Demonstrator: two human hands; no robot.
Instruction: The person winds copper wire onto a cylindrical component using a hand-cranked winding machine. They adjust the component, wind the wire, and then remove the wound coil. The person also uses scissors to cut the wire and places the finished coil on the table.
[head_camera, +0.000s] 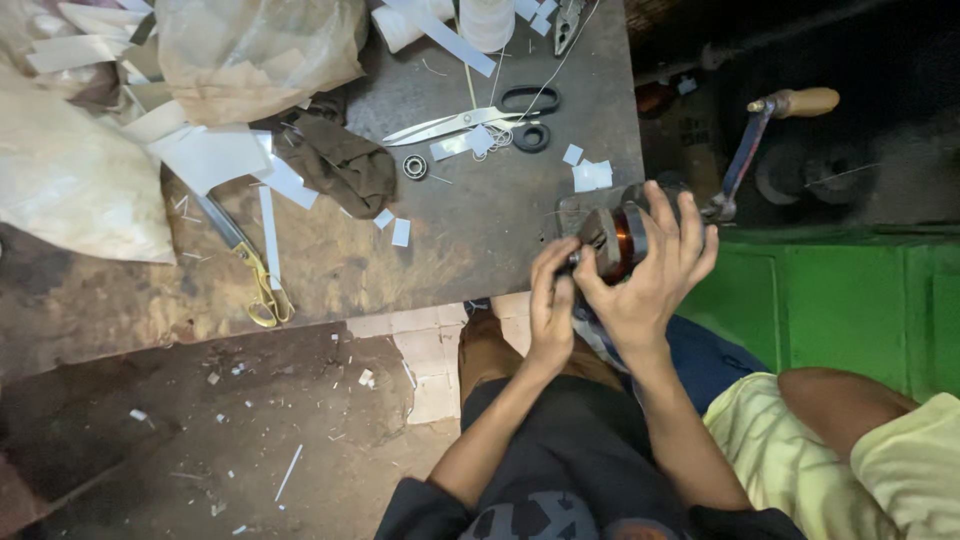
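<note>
Right hand (655, 275) wraps and steadies the shiny copper-brown wound coil (622, 243) on the hand-crank metal winder (740, 165) at the bench (500, 210) edge, left hand (552, 300) pinching at its near face, black-handled steel scissors (480, 122) lying beyond both hands.

Dim, low light; worn, stained metal-topped workbench (470, 240) across the upper frame; dusty brown floor (250, 440) below, littered with white scraps; pale tile patch (435, 365) beside it; bright green painted panel (850, 300) at right.
</note>
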